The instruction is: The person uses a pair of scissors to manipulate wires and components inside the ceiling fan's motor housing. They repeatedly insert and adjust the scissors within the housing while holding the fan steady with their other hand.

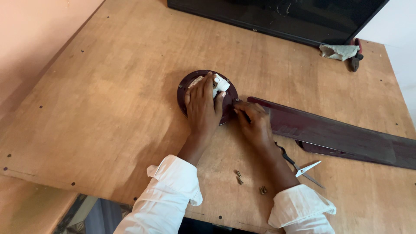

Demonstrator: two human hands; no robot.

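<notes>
A round dark-brown fan motor housing with a white part at its centre lies on the wooden table. My left hand rests flat on top of it, fingers spread. My right hand is at the housing's right rim, fingers pinched around a thin dark tool where a long dark-brown fan blade meets the housing. Part of the housing is hidden under my hands.
Several small brass screws lie near my right forearm. Scissors sit beside my right wrist. A second blade end peeks from under the first. A dark flat screen, a crumpled rag and red-handled pliers are at the far edge.
</notes>
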